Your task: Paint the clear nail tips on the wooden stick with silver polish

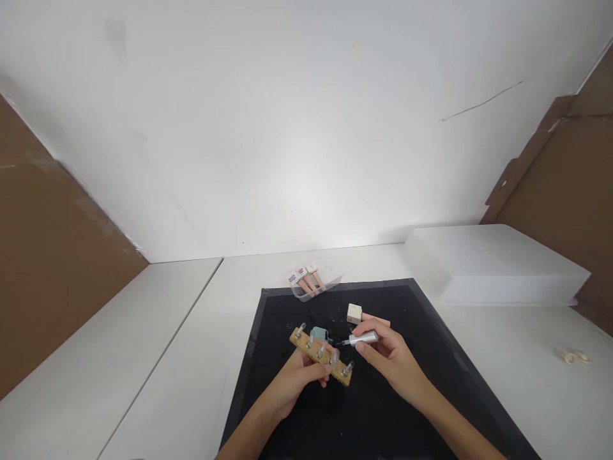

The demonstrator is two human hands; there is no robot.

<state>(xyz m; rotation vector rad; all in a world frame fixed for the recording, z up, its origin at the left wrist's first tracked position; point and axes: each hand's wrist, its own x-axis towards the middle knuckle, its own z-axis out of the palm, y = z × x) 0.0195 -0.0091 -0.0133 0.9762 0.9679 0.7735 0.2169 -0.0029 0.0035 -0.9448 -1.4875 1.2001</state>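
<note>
My left hand (293, 382) grips a wooden bar (320, 356) that carries several clear nail tips on short pegs, held slanting over a black mat (421, 358). My right hand (390, 359) pinches a silver brush cap (363, 338), its thin tip pointing left towards the nail tips. A small teal nail-polish bottle (320, 334) stands on the mat just behind the bar. A little cream cube-shaped bottle (354, 313) stands behind my right hand's fingers.
A clear tray (330, 283) with three pinkish polish bottles lies at the mat's far edge. A large white box (493, 265) sits at the right. White tables meet a white wall. Small pale rings (572, 356) lie at far right.
</note>
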